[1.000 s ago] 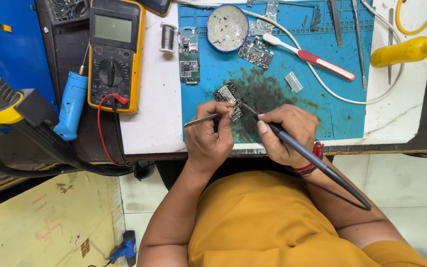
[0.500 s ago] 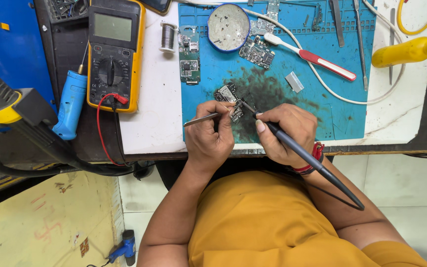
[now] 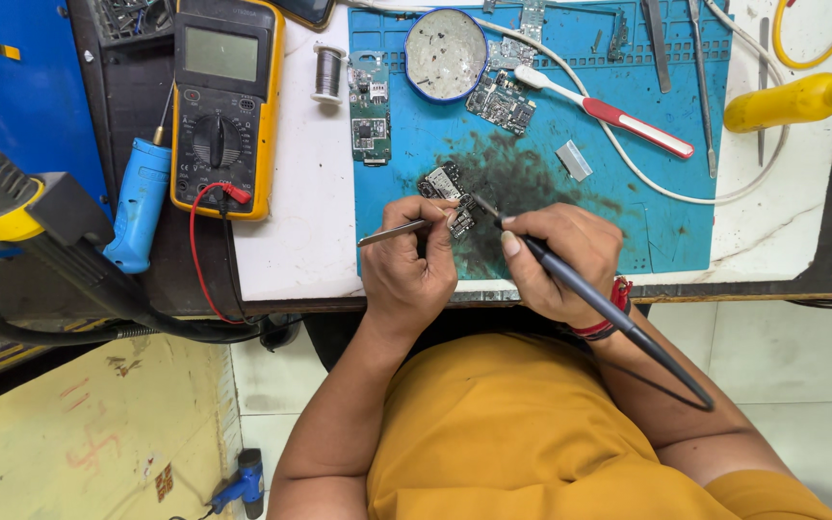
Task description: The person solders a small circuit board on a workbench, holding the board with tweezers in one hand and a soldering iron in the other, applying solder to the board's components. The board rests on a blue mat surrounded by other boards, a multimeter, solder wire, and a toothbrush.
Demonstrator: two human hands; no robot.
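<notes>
A small dark circuit board (image 3: 447,195) is worked on near the front edge of the blue silicone mat (image 3: 666,217), over a sooty smear on that mat. A pair of tweezers (image 3: 392,231) is pinched between the fingers of the left hand (image 3: 406,265), with the points hidden behind the fingers at the board. The right hand (image 3: 556,255) is closed in a pen grip around a black soldering iron (image 3: 580,289), whose tip is laid against the board's right side; its cable trails back over the wrist toward the body.

Judged from the frame, the soldering is in mid-course: iron and tweezers are both at the board, and nothing has been set aside. Whether any joint is finished cannot be told at this size.

Little room is left at the front: both hands hang over the front edge of the worktop. Toward the back edge of the mat, a green circuit board (image 3: 369,108), a round tin (image 3: 445,53), another loose board (image 3: 500,100), a red-handled brush (image 3: 618,114) and a small metal shield (image 3: 574,160) are laid out, with bare mat between them and the hands. A yellow multimeter (image 3: 223,106), a solder spool (image 3: 327,72) and a blue-handled tool (image 3: 137,202) lie to the left, well apart; a yellow bottle (image 3: 792,99) lies at the right.
</notes>
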